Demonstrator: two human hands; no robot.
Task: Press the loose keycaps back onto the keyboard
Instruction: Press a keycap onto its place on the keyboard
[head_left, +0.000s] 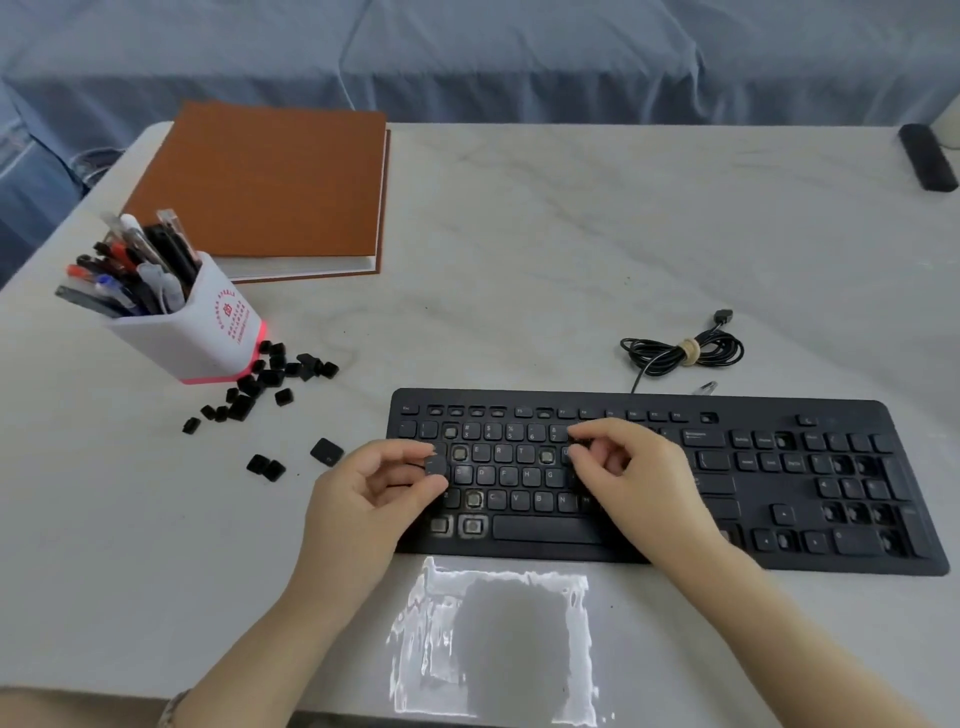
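Observation:
A black keyboard (779, 545) lies across the near right of the table, with several bare key sockets in its letter block and number pad. My left hand (363, 499) hovers over its left end and pinches a black keycap (435, 464) between thumb and fingers. My right hand (631, 473) is over the letter keys with curled fingers, their tips on a key near the top letter row; whether it grips a cap is hidden. Several loose black keycaps (270, 376) lie scattered left of the keyboard, and a few more keycaps (324, 451) lie nearer my left hand.
A white pen holder (208, 332) full of pens stands at the left. An orange-brown book (265, 182) lies behind it. The coiled keyboard cable (680, 353) sits behind the keyboard. A clear plastic bag (498, 639) lies at the table's front edge. A black object (927, 156) rests far right.

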